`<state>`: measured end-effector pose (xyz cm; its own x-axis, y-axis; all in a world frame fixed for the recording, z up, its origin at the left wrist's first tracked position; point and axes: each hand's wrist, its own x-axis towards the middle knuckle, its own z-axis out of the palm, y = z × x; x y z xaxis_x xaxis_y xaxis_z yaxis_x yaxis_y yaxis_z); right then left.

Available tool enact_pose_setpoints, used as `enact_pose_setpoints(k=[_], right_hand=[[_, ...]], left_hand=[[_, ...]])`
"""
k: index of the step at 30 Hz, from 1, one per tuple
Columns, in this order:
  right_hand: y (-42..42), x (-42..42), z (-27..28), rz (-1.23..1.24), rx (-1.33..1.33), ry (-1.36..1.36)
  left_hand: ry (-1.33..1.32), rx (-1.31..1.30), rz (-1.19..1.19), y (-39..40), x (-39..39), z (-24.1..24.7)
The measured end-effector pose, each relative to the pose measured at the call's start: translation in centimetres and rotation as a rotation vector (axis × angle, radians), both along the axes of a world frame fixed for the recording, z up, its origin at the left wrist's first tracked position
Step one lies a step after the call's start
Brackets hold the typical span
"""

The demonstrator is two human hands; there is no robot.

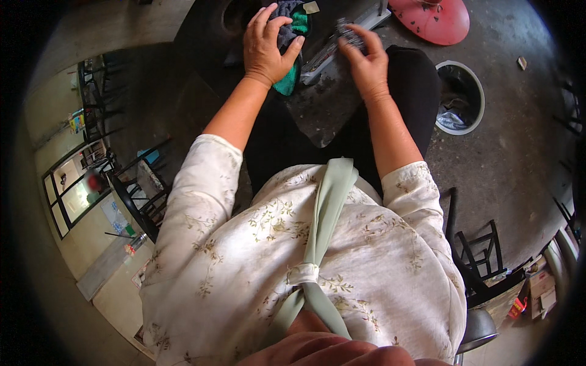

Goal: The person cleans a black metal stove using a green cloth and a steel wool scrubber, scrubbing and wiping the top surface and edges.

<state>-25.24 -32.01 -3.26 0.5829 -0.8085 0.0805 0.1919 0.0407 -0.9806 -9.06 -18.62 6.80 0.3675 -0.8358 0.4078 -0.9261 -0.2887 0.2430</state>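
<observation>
My left hand (270, 45) lies over a bunched dark grey fabric piece (286, 33), its fingers curled around the edge. Green plush fabric with a dark border (287, 83) shows under and beside that hand; its full shape is hidden. My right hand (370, 61) pinches a dark grey, rough-textured piece (348, 36) between thumb and fingers; blur keeps me from telling what it is. Between the two hands is a long pale rail or narrow tray (316, 68), dark with grime inside. A small beige scrap (311, 7) sits by the green fabric.
To the right on the dark floor stands a pale-rimmed bucket (480, 98) with crumpled waste inside. A red plastic object (451, 27) is beyond it. Black metal-framed chairs (480, 256) are behind at right, and a metal bowl (478, 329) is nearby. Further furniture (146, 183) stands left.
</observation>
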Motion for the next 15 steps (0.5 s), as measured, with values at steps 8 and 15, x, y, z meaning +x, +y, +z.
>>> enact_pose_setpoints(k=[8,15], right_hand=[[0.0,-0.2,1.1,0.084,-0.061,0.016],[-1.2,-0.1,2.2,-0.009,0.291,-0.102]], left_hand=[[-0.027,-0.028,0.063,0.2,-0.4,-0.1],[-0.002,-0.024,0.077,0.2,-0.3,-0.2]])
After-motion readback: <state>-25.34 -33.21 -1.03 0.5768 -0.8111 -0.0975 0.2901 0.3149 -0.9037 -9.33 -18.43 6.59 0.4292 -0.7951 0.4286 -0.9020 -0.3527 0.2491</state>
